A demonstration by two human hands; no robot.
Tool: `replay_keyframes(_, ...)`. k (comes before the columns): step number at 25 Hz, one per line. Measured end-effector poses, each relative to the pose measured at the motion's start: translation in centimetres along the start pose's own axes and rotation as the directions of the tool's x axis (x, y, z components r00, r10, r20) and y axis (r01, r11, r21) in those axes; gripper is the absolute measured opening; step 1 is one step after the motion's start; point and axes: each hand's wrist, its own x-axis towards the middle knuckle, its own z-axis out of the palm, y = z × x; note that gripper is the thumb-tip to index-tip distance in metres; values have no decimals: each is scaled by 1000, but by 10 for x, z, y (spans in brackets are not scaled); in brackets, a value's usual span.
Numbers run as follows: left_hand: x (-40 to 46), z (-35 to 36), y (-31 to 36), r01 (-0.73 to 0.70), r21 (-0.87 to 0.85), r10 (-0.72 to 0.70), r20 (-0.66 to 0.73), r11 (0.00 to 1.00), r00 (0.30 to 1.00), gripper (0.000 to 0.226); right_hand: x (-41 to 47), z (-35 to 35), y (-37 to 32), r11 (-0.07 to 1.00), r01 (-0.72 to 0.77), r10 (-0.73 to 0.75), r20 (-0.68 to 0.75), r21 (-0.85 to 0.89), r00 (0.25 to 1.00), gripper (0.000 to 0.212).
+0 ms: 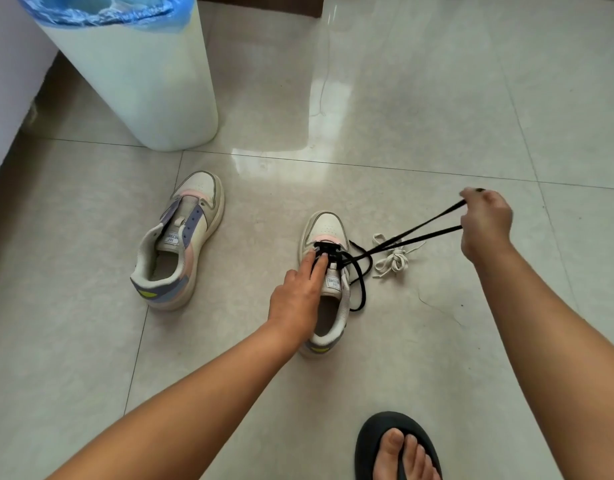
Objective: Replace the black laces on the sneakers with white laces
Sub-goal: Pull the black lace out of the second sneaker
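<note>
Two cream sneakers with pink and purple panels stand on the tiled floor. The left sneaker has no lace in it. The right sneaker still carries a black lace through its lowest eyelets. My left hand presses straight fingers onto that shoe's tongue beside the lace. My right hand grips a loop of the black lace and holds it taut, up and to the right of the shoe. A bundle of white laces lies on the floor just right of the shoe, under the stretched black strands.
A tall white bin with a blue liner stands at the back left, beside a wall. A foot in a black sandal is at the bottom right. Glossy grey tiles surround the shoes.
</note>
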Motion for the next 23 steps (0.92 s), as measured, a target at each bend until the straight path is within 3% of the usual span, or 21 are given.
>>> replay_keyframes(2, 0, -1, 2, -1, -3, 1, 6, 1000, 1000, 94, -7, 8, 8, 875, 353, -305, 190, -331, 933, 14)
replay_keyframes(3, 0, -2, 2, -1, 0, 1, 3, 1000, 1000, 94, -7, 10, 10, 742, 522, -444, 275, -421, 853, 14)
replay_keyframes(5, -1, -3, 2, -6, 10, 6, 0, 1000, 1000, 93, -1, 12, 5, 501, 743, -644, 381, -444, 663, 16)
replay_keyframes(7, -4, -1, 3, -19, 14, 20, -10, 1000, 1000, 92, 12, 11, 1, 325, 834, -730, 442, -446, 522, 19)
replay_keyframes(9, -6, 0, 1, 25, -6, -25, -28, 1000, 999, 87, 18, 10, -3, 104, 782, -775, 443, -615, 451, 16)
replay_keyframes(11, -8, -3, -3, 130, -92, -134, -35, 987, 990, 78, 25, 8, -8, -100, 728, -777, 510, -678, 368, 18)
replay_keyframes(12, -8, -4, -5, 162, -135, -167, -28, 978, 986, 75, 25, 7, -13, -44, 750, -713, 546, -660, 439, 24)
replay_keyframes(13, -9, -4, -6, 168, -173, -174, -20, 971, 985, 73, 20, 7, -21, 150, 747, -601, 540, -648, 589, 29)
replay_keyframes(14, -10, -4, -6, 163, -204, -168, -9, 965, 986, 71, 14, 10, -26, 409, 648, -416, 501, -642, 759, 31)
replay_keyframes(15, -11, -5, -5, 160, -237, -166, -5, 958, 986, 69, 7, 13, -24, 561, 479, -208, 445, -675, 871, 33)
replay_keyframes(16, -11, -7, -4, 176, -266, -183, -5, 948, 983, 66, -3, 17, -17, 550, 379, -77, 406, -744, 910, 39)
replay_keyframes(18, -5, -14, -7, 219, -311, -239, -27, 925, 971, 55, -40, 24, 6, 419, 433, 31, 489, -798, 872, 47)
replay_keyframes(21, 10, -28, -19, 190, -277, -228, -110, 942, 967, 35, -109, 44, 33, 453, 633, 187, 760, -629, 622, 46)
replay_keyframes(23, 16, -37, -22, 122, -123, -138, -130, 985, 982, 31, -132, 58, 45, 386, 715, 217, 811, -583, 543, 46)
